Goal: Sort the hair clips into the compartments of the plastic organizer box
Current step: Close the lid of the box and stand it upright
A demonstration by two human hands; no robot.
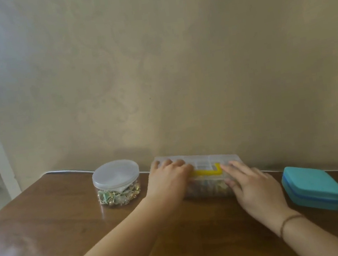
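Head view: clear plastic organizer box w/ yellow handle (207,167) at back of brown wooden tabletop (46,221), lid shut. Left hand (168,179) & right hand (252,183) lie flat-fingered on it, gripping nothing. Hair clips prob. in round clear lidded jar (116,183); steady box, unlatch evenly.

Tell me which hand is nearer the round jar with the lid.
Left. The left hand rests on the organizer box just right of the jar; the right hand is at the box's far end, toward the teal case.
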